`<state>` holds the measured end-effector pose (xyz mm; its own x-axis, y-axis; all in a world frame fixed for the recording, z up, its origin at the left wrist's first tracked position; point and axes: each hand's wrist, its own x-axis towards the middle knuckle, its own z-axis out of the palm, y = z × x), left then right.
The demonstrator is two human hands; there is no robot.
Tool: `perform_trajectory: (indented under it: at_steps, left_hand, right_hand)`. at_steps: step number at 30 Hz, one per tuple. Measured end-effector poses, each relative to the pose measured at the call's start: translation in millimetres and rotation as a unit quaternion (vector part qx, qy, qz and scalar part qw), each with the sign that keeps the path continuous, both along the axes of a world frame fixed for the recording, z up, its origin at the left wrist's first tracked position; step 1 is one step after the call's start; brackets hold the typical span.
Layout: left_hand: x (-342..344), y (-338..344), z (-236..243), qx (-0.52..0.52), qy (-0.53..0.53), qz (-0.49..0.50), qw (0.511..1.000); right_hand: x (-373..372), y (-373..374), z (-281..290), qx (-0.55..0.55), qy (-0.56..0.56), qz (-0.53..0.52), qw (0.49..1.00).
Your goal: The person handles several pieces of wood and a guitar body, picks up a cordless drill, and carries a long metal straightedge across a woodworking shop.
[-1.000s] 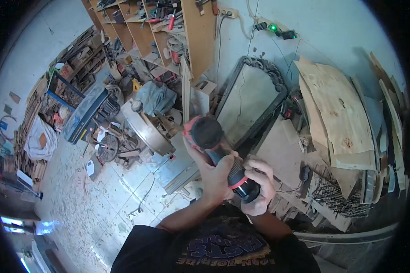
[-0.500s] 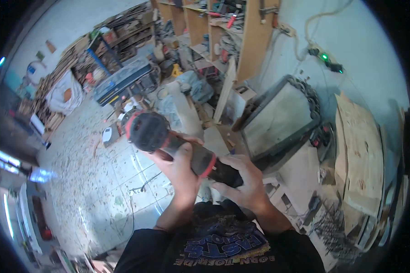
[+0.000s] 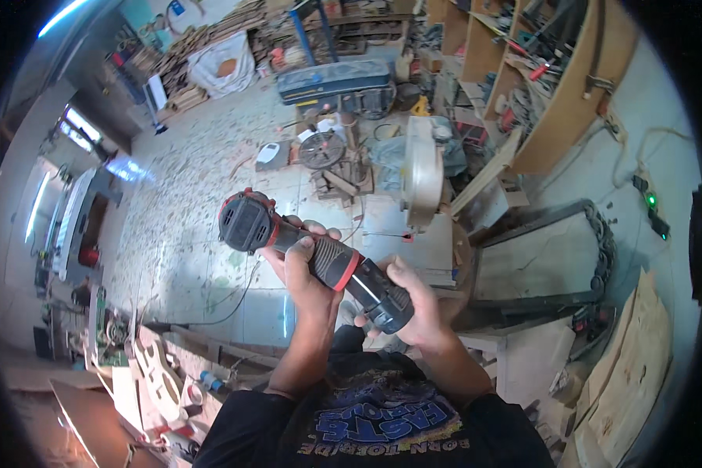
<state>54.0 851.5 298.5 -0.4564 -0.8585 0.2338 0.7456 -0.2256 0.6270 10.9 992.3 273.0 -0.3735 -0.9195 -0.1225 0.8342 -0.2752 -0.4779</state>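
A black-and-red cordless power tool (image 3: 331,259) lies slanted across the middle of the view. Its wide, round vented head (image 3: 246,222) points to the left. My left hand (image 3: 304,281) is wrapped round the grooved grip, with the thumb lying on top. Past a red ring, the lower end carries a shiny black battery pack (image 3: 378,296). My right hand (image 3: 423,304) closes around that pack, thumb on the upper side and fingertips showing at the lower edge. Part of the pack is hidden by my right hand. I cannot tell whether it is fully seated.
A bandsaw-like grey machine (image 3: 423,175) stands ahead, near a wooden shelf unit (image 3: 558,101) full of tools. A framed panel (image 3: 534,261) and plywood sheets (image 3: 632,374) are at the right. Wood chips litter the tiled floor (image 3: 187,195). A cable (image 3: 230,312) trails at the left.
The view has turned to the right, bringing the bench at lower left into sight. The tool now tilts down more steeply towards my right hand, and more of the battery pack shows.
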Motion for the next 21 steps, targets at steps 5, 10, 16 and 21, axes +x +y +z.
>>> perform_trajectory:
  at_steps: [5,10,16,21]
  left_hand:
    - [24,-35,-6,0.037,-0.045,0.059,0.997]
    - [36,-73,-14,0.077,-0.052,0.089,0.992]
    - [51,-153,-26,0.103,-0.047,0.137,0.984]
    - [72,-221,-33,0.169,-0.059,0.155,0.972]
  right_hand:
    - [8,-48,-4,0.048,0.059,0.040,0.996]
    - [-1,-106,-25,0.146,0.053,-0.085,0.984]
    - [13,-183,-30,0.168,0.072,-0.067,0.981]
    - [30,-260,-30,0.157,0.140,-0.036,0.977]
